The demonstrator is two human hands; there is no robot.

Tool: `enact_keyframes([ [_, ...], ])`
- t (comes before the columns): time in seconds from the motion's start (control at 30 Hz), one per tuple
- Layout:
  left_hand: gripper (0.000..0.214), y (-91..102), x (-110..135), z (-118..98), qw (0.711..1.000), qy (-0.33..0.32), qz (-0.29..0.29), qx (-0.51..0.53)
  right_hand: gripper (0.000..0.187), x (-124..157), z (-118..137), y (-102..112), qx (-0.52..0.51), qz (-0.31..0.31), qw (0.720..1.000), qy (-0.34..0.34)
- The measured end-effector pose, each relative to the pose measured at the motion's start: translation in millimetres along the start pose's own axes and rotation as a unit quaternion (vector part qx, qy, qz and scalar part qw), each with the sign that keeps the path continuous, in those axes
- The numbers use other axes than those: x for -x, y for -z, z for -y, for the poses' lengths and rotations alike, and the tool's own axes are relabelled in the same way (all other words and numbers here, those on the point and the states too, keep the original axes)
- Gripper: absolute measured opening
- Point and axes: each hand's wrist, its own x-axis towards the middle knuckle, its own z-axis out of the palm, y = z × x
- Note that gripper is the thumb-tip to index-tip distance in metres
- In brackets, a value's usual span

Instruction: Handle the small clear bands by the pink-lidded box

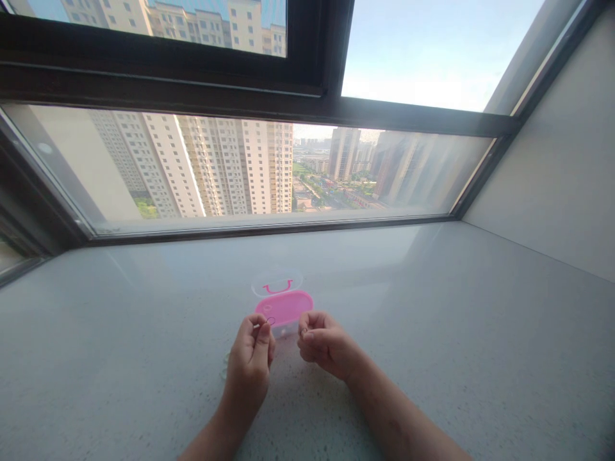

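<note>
The left hand (250, 353) is pinching a thin ring (273, 320) near the pink box (289, 308) sitting on the window sill (446, 339). The right hand (323, 343) is pinching its fingers together too, but I cannot tell if it is holding anything.

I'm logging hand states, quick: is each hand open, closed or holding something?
Left hand: closed, pinching a thin loop.
Right hand: closed; whether its grip holds something tiny cannot be told.
</note>
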Motion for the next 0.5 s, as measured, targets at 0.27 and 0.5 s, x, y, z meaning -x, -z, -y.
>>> enact_keyframes([
  [0.27, 0.022, 3.3, -3.1, 9.2, 1.0, 0.005, 0.027, 0.002, 0.011, -2.6, 0.0, -0.5, 0.001, 0.012, 1.0, -0.004],
  [0.5, 0.022, 5.1, -6.5, 16.7, 0.999, -0.001, 0.04, -0.004, 0.01, -3.9, -5.3, 0.2, 0.012, 0.021, 1.0, -0.007],
])
